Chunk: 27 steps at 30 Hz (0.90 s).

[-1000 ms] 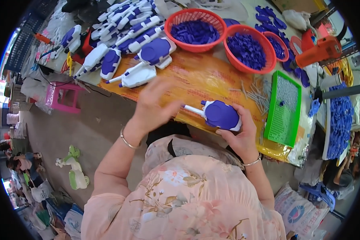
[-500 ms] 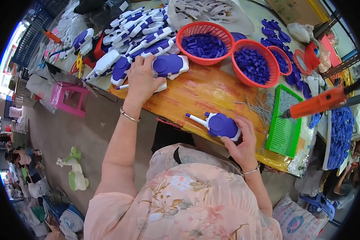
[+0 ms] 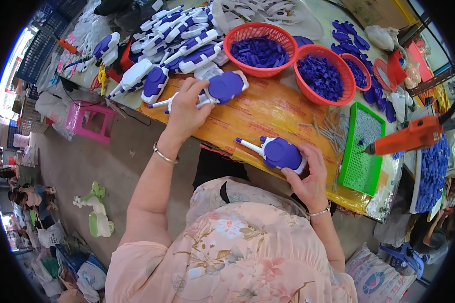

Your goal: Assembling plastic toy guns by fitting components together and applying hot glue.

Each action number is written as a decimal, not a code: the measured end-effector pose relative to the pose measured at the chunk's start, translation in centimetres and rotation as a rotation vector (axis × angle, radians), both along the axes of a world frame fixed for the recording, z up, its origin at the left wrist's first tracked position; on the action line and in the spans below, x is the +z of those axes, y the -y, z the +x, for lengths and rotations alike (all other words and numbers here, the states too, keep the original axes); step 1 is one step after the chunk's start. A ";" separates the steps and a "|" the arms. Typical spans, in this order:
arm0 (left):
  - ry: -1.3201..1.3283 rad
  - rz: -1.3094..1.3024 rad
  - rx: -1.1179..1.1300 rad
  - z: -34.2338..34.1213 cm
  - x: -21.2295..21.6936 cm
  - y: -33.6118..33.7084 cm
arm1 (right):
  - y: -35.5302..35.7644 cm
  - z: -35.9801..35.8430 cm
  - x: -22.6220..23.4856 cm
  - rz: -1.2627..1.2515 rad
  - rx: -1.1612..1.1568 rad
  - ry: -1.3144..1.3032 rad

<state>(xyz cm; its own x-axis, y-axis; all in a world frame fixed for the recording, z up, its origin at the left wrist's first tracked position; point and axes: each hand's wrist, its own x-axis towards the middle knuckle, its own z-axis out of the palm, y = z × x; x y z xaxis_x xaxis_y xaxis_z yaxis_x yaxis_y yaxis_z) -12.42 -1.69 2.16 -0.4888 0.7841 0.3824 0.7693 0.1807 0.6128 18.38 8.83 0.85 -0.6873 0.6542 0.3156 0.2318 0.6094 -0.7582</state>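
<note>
Bare yellow tabletop (image 3: pixel 268 113) between hands; red baskets (image 3: pixel 260 49) perhaps crowding beyond.

Toy handsets and part baskets spread across a tabletop (image 3: pixel 268 113), one hand at each of two handsets.

Near the front edge, at about 5 o'clock from the tabletop's middle, a toy handset (image 3: pixel 278 152) lies under the right hand (image 3: pixel 308 177). At 10 o'clock from it a second handset (image 3: pixel 222 87) lies by the left hand (image 3: pixel 187 108). A heap of handsets (image 3: pixel 172 38) sits at 11 o'clock, behind the left hand. Two baskets (image 3: pixel 260 31) (image 3: pixel 324 50) of small parts stand side by side at 12 to 1 o'clock. A flat tray (image 3: pixel 361 146) lies at 3 o'clock, a power screwdriver (image 3: pixel 414 136) hanging just over it.
</note>
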 end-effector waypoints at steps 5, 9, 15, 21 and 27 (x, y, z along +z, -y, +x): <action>0.110 0.028 -0.167 4.0 0.7 1.4 | -0.2 0.3 -0.2 -0.026 0.004 -0.059; 0.209 0.104 -0.292 7.0 2.2 2.2 | -0.1 0.6 0.1 0.040 -0.029 -0.092; 0.255 0.091 -0.505 9.4 3.8 2.4 | -0.2 0.3 2.9 0.181 0.034 -0.086; 0.241 0.067 -0.613 10.2 4.0 2.2 | -0.2 0.8 2.7 -0.060 0.244 -0.066; 0.272 0.046 -0.640 9.8 3.7 1.7 | 0.1 0.7 2.2 -0.049 0.168 -0.056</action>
<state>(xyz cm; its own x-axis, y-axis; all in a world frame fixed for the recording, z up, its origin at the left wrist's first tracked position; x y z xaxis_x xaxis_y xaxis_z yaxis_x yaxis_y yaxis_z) -2.59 -3.37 5.82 -0.0186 0.9360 0.3514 0.5342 -0.2878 0.7948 19.03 8.77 3.07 -0.7702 0.5475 0.3271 0.0866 0.5978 -0.7969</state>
